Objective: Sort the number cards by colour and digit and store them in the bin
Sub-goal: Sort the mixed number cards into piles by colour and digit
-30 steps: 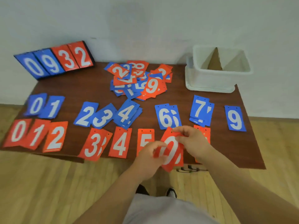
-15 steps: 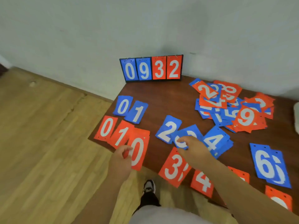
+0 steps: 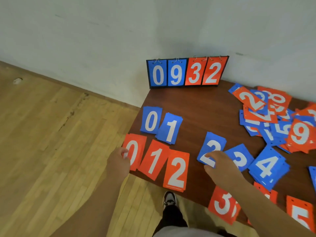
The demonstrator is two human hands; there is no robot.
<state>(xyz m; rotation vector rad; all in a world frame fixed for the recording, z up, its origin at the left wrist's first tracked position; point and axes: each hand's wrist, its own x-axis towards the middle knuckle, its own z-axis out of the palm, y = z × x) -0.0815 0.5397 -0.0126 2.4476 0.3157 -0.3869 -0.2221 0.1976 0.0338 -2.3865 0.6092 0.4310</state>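
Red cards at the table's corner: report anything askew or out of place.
The red 0 sticks out past the table's left edge, with the left hand holding it there. The red 1 beside it lies tilted, not square with the red 2.

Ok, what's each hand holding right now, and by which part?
Left hand pinches the red 0 card at its left edge. Right hand grips nothing; it rests on the blue 2 card.

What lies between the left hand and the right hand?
Between the left hand and the right hand lie the red 1 card and the red 2 card, in the head view.
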